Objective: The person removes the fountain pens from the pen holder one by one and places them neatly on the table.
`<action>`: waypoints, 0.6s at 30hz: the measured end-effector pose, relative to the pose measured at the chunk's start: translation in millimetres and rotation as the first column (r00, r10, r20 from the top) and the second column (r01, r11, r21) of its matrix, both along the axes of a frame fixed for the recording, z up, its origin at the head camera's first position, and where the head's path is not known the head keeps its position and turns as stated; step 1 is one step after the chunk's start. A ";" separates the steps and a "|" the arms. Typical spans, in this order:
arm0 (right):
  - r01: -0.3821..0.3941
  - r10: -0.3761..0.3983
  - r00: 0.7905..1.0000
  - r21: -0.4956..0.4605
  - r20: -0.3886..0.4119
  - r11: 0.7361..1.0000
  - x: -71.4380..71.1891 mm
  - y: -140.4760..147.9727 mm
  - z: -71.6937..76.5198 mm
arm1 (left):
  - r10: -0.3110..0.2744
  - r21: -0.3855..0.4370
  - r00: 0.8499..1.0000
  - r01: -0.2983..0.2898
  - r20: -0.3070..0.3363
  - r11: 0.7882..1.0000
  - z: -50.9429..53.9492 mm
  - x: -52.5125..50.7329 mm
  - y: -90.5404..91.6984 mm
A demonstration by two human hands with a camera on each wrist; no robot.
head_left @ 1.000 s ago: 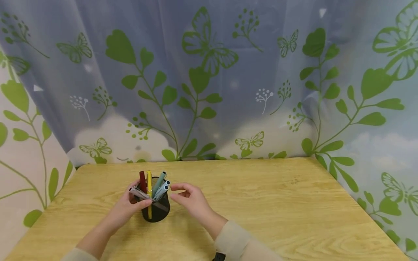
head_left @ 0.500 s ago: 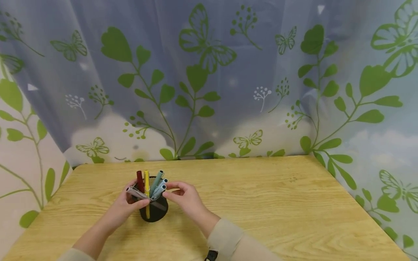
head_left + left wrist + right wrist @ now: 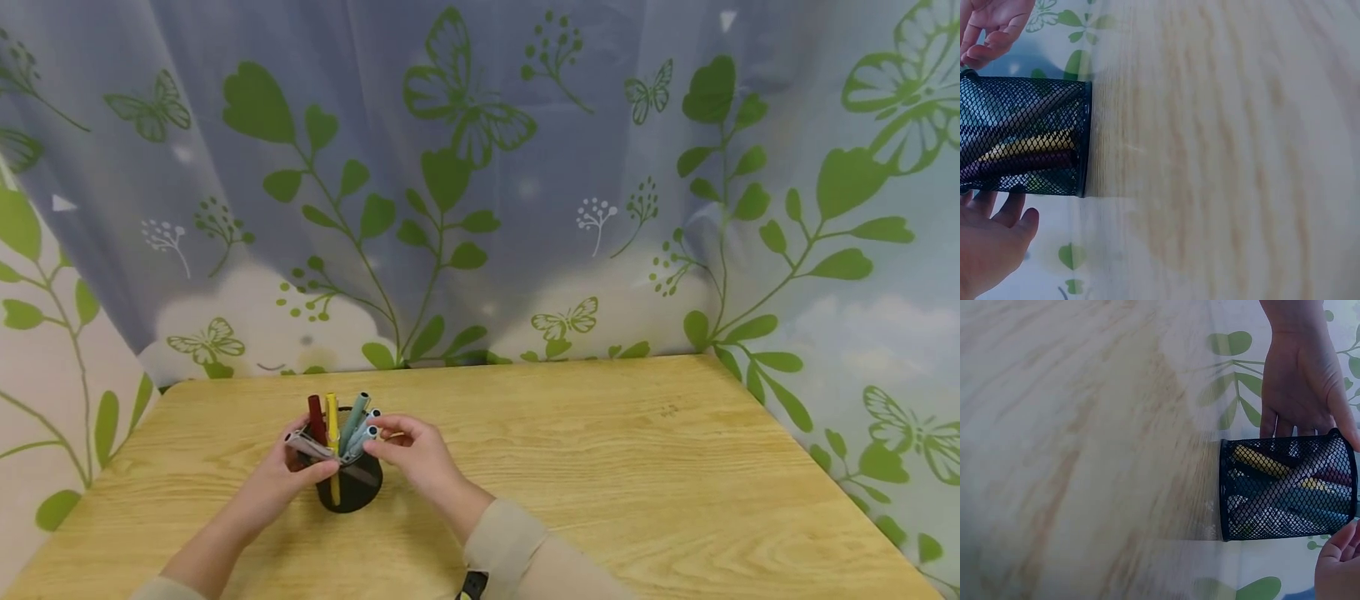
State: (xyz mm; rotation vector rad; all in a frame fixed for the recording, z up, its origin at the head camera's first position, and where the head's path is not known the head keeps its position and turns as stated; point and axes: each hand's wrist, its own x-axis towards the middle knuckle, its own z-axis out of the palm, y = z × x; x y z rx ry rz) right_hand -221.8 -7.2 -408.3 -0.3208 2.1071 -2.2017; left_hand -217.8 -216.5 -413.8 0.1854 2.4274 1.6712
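A black mesh pen holder [image 3: 351, 493] stands upright on the table with several pens in it. My left hand [image 3: 276, 477] grips its left side near the rim, thumb in front and fingers behind. Dark red [image 3: 317, 418], yellow [image 3: 332, 415], teal [image 3: 354, 427] and grey [image 3: 312, 446] pens lean inside. At the right rim my right hand [image 3: 422, 454] pinches a light blue pen [image 3: 361, 442] between thumb and forefinger; another light-coloured pen sits close behind it. Both wrist views show the mesh wall [image 3: 1035, 119] side-on, with pen barrels visible through it.
The wood-grain table [image 3: 600, 467] stretches to the right of the holder. Behind it hangs a blue-grey curtain [image 3: 510, 250] printed with green leaves and butterflies. A black watch strap [image 3: 472, 583] shows by the right sleeve.
My right hand has moved left to the light blue pen at the rim and now pinches it. The left hand keeps its grip on the holder. The head view has shifted slightly.
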 end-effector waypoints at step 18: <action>0.009 -0.009 1.000 -0.008 0.019 1.000 -3.2 -3.6 -4.8 | -0.017 0.014 1.000 0.017 -0.012 1.000 0.0 -2.0 -1.5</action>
